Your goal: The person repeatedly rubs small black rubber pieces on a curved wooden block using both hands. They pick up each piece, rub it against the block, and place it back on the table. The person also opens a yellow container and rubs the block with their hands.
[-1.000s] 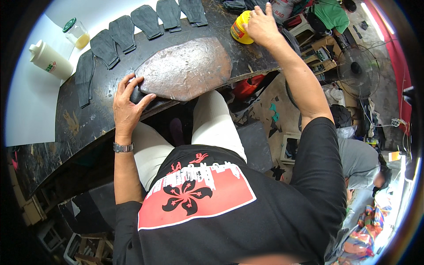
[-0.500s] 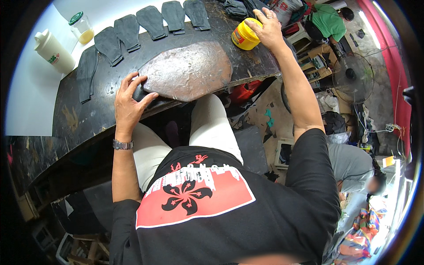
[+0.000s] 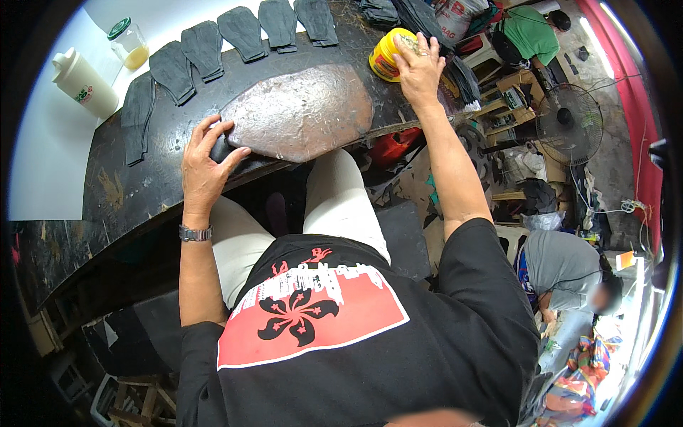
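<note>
While a cream lidded bottle (image 3: 84, 84) and a green-lidded glass jar (image 3: 129, 46) are set well beyond and to the left of the fingers of the left hand (image 3: 203, 169), six dark, flared flat pieces (image 3: 242, 34) are laid in an arc on the black tabletop (image 3: 114, 196), from left of those fingers to beyond them. Behind them, a metal-banded wristwatch (image 3: 196, 234) is worn. The left fingers are held apart from the thumb, their tips placed at the left edge of a worn, brownish-grey slab (image 3: 299, 110), which is stretched out to their right. Past the slab, a yellow tub (image 3: 384, 60) is touched by the fingers of the right hand (image 3: 422, 75); they are spread over its top, and whether they are clamped on it cannot be told. Just beyond them, dark folded pieces (image 3: 420, 16) are heaped. Well to their right, a person in a green shirt (image 3: 530, 32) and a fan (image 3: 569, 121) are seen.
</note>
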`<state>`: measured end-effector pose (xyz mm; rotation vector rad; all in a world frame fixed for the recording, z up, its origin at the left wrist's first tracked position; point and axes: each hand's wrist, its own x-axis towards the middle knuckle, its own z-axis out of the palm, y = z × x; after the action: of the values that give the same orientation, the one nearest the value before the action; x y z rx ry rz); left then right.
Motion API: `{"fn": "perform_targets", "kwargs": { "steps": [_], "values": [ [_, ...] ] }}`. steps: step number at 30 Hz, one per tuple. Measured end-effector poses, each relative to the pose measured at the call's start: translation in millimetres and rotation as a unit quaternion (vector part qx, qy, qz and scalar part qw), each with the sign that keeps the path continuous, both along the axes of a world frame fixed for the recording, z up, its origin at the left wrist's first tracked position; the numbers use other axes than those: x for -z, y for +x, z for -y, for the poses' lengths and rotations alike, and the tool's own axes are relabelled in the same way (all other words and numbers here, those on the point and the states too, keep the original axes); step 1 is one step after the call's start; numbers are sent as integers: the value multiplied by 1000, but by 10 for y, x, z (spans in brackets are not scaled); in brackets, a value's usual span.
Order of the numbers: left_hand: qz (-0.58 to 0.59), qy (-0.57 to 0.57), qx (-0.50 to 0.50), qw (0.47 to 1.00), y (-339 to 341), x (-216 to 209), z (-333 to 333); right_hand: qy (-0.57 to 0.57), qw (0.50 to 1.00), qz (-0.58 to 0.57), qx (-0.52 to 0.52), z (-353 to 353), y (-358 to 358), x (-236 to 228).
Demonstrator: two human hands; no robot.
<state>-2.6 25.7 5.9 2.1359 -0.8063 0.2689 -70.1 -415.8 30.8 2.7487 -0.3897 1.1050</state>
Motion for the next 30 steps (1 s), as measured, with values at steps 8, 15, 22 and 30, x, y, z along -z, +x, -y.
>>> {"fn": "perform_targets", "kwargs": {
  "steps": [8,15,22,30],
  "values": [
    [-13,-9,9,1000,7,0,-9,156,983,43,-87,177,-246,-262],
    [-15,18,5,1000,19,21,-28,-30,965,-230,120,190,27,-815],
    [-16,-8,4,1000,17,33,-10,-337,884,-319,56,-165,354,-874],
    [-16,13,8,1000,17,4,-30,-258,943,-192,82,-253,148,-480]
  ]
}}
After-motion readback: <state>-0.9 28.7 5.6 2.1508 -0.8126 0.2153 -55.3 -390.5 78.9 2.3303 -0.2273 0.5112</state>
